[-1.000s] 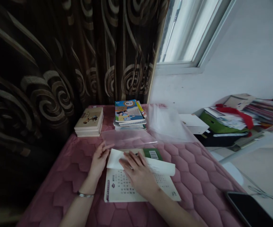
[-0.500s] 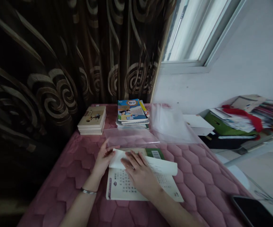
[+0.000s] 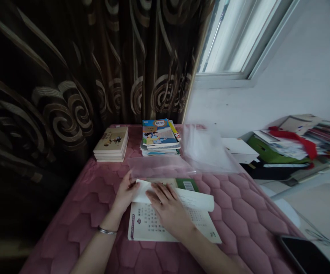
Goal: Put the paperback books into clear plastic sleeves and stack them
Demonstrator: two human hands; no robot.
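Note:
An open book lies on the pink quilted surface, a white page curling up across its middle. Part of its green cover with a barcode shows behind that page. My left hand is closed at the upper left edge of the book, thumb against the page's corner. Flat on the curled page rests my right hand, fingers slightly spread and holding nothing. A clear plastic sheet stands up just beyond the book, its left end by my left fingertips; whether they touch it is unclear.
Cream-covered books are stacked at the far left, colourful textbooks at the far middle. More clear plastic sheets lie to their right, near a white box. A dark tablet-like object is at the lower right.
The clear plastic sheet beyond the book has shifted slightly to the right. Both hands have barely moved.

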